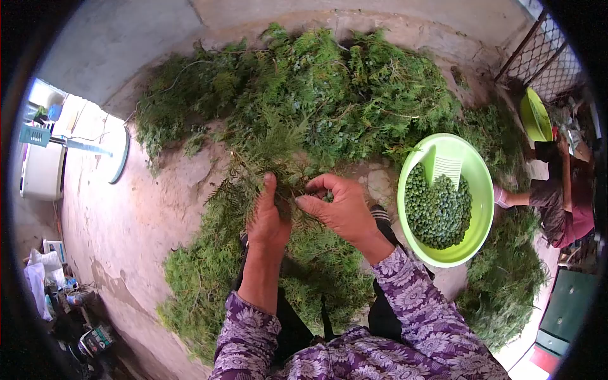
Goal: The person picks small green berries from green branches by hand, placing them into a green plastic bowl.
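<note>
My left hand (269, 212) is closed around a leafy evergreen branch (253, 168) that fans out above and left of it. Beside it, my right hand (335, 206) pinches thumb and forefinger together close to the branch's stems. A bit of round green, like a small cone, shows inside the curled right fingers. To the right stands a light green basin (482, 221) with a ribbed washboard section (447, 168), partly filled with small round green cones (437, 209).
Heaped evergreen branches (342, 95) lie along the wall, with more cuttings (196, 285) around my legs. A person (570, 190) sits at the right near another green basin (537, 115). At the left are a fan-like stand (114, 154) and assorted clutter (54, 278).
</note>
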Available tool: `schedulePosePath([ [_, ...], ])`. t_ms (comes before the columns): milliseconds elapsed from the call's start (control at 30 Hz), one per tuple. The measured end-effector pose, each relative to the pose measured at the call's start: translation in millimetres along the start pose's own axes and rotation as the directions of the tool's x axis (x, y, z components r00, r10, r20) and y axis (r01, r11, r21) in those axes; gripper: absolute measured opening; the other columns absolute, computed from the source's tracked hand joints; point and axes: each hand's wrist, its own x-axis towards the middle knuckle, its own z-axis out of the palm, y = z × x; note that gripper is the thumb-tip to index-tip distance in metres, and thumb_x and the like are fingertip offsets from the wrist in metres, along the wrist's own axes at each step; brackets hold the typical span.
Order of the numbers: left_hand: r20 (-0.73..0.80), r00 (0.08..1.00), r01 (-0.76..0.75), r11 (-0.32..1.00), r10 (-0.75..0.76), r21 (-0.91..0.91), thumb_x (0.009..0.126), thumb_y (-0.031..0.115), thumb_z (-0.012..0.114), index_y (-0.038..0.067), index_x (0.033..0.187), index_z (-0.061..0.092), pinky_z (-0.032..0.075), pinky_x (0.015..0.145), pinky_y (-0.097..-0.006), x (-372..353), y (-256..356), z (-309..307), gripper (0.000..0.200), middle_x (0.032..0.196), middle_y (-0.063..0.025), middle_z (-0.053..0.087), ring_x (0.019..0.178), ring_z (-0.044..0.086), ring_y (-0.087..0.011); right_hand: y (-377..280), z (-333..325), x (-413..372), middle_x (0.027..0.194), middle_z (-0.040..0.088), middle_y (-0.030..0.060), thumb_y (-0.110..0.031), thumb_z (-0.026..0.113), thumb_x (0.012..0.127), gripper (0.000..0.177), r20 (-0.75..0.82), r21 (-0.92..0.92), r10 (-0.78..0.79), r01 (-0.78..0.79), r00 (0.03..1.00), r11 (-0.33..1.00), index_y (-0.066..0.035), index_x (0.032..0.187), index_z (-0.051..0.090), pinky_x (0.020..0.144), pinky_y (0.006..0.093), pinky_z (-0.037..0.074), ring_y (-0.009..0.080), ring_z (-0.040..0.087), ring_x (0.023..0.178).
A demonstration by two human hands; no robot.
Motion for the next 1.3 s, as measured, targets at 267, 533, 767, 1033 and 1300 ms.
schedulePosePath([
  [267, -0.083, 0.996, 0.027, 0.999, -0.029, -0.021, 0.083, 0.028, 0.053, 0.005, 0.094, 0.053, 0.046, 0.072, -0.0343, 2, -4, -5, 0.026, 0.088, -0.0078, 0.059, 0.081, 0.056, -0.0209, -2, 5, -3, 0.071, 0.057, 0.0093, -0.03, 0.065, 0.07, 0.033, -0.034, -0.112, -0.006, 0.002, 0.999, 0.994, -0.002, 0.083, 0.055, 0.056, 0.0293, 0.043, 0.0131, 0.052, 0.06],
  [533, -0.15, 0.989, 0.003, 0.998, -0.012, -0.066, 0.083, 0.025, 0.052, 0.004, 0.092, 0.053, 0.047, 0.069, -0.0338, 6, -7, -10, 0.023, 0.084, -0.0078, 0.059, 0.075, 0.057, -0.021, 3, 7, -2, 0.069, 0.056, 0.006, -0.022, 0.062, 0.072, 0.024, -0.033, 0.002, -0.023, 0.023, 0.999, 1.0, -0.001, 0.082, 0.055, 0.055, 0.0275, 0.043, 0.0113, 0.051, 0.06],
  [767, -0.202, 0.973, 0.081, 0.985, -0.111, -0.149, 0.083, 0.023, 0.052, 0.003, 0.085, 0.051, 0.046, 0.056, -0.0342, 9, 2, -26, 0.02, 0.073, -0.009, 0.056, 0.065, 0.055, -0.0213, -8, 2, -9, 0.067, 0.05, 0.0013, -0.008, 0.053, 0.077, 0.007, 0.34, 0.567, 0.223, -0.388, 0.914, 0.727, -0.003, 0.083, 0.053, 0.044, 0.0164, 0.036, 0.0063, 0.047, 0.053],
  [1033, -0.314, 0.949, 0.001, 0.991, 0.04, 0.131, 0.084, 0.023, 0.051, 0.003, 0.089, 0.05, 0.044, 0.053, -0.0335, 0, 4, -4, 0.02, 0.078, -0.0097, 0.055, 0.064, 0.053, -0.0207, -18, -10, -3, 0.07, 0.054, 0.0022, -0.013, 0.055, 0.08, 0.012, 0.317, 0.602, 0.238, -0.389, 0.918, 0.697, -0.003, 0.087, 0.054, 0.044, 0.0191, 0.039, 0.0065, 0.05, 0.056],
  [1300, -0.241, 0.943, 0.041, 0.64, 0.228, 0.767, 0.086, 0.036, 0.043, -0.001, 0.108, 0.048, 0.039, 0.078, -0.0333, -11, -8, 4, 0.044, 0.097, -0.0133, 0.056, 0.085, 0.051, -0.0255, -4, 2, -3, 0.081, 0.059, 0.0075, -0.009, 0.063, 0.069, 0.023, -0.018, -0.165, -0.24, 0.233, 0.971, 0.958, -0.001, 0.09, 0.058, 0.065, 0.0265, 0.045, 0.0156, 0.056, 0.071],
])
